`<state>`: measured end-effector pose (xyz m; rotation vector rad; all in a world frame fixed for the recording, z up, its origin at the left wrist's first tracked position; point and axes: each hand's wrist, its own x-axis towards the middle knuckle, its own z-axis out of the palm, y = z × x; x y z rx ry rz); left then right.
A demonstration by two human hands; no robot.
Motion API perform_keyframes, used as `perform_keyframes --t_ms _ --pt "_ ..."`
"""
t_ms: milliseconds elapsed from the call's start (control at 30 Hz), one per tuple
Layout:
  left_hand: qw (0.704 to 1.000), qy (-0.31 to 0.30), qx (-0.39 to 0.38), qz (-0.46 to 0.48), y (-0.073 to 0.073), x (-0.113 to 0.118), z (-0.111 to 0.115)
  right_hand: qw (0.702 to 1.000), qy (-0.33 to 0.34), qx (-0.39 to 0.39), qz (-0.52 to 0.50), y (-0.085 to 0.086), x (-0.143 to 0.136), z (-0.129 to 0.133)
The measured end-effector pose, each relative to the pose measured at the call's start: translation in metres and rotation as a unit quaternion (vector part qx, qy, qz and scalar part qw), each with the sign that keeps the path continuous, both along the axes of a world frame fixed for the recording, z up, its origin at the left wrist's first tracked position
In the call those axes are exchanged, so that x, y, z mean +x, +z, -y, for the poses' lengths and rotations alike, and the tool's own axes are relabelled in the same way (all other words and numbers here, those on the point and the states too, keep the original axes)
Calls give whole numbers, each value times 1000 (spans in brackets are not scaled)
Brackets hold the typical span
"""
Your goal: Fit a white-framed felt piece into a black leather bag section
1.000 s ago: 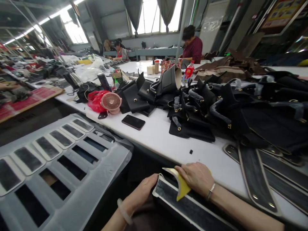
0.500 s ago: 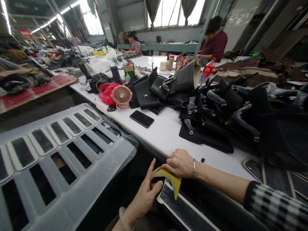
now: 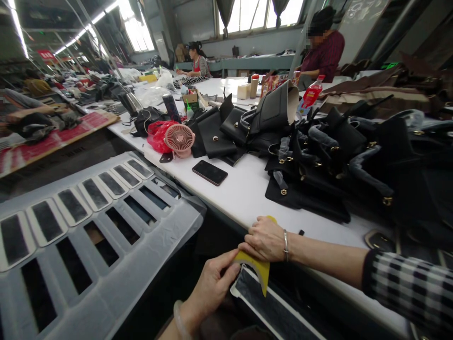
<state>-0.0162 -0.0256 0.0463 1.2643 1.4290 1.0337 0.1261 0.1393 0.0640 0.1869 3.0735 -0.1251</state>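
A bent yellow sheet (image 3: 262, 271) with a greyish underside arches over the end of a long dark panel (image 3: 271, 302) edged in white. My right hand (image 3: 264, 239), with a bangle at its wrist, wraps over the sheet from above, and a bit of yellow pokes out past the knuckles. From the left, my left hand (image 3: 215, 277) pinches the sheet's near left edge, its thumb close to the panel's white corner. The panel slants down toward the lower right, and its far end runs out of view. What lies under my right fingers is hidden.
Left, a grey cover (image 3: 141, 250) bears a row of dark white-rimmed panels (image 3: 73, 208). On the white table (image 3: 244, 189) are a phone (image 3: 210, 172), a pink fan (image 3: 180, 139) and piled black handbags (image 3: 318, 160). Two people work beyond; another person's arms show at far left.
My left index finger, raised before, has come down against the thumb at the yellow sheet's edge. My right hand stays on the sheet. The view has shifted slightly.
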Motion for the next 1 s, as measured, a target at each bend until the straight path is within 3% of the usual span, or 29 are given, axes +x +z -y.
perform_keyframes --t_ms 100,233,433,600,733,833,933,1000 --pt "999 -12 13 -43 5 0 -1 1000 -6 -4 4 -1 3 1" --pt "995 -27 15 -92 1 -1 -1 999 -31 -12 9 -3 10 6" --pt "987 -98 10 -129 2 -8 -2 996 -86 -22 17 -5 22 24" --pt "994 -98 -57 1 7 -14 -10 990 -137 -25 25 -5 32 37" --pt "977 -58 -136 156 -2 -6 -21 984 -173 -17 45 -6 40 46" --pt "971 -71 -141 181 -9 1 -26 977 -203 -7 63 -1 53 52" --pt "966 -93 -148 189 -10 1 -30 945 -316 -40 74 9 82 54" --pt "964 -100 -158 189 -8 -1 -34 893 -433 -112 44 22 109 55"
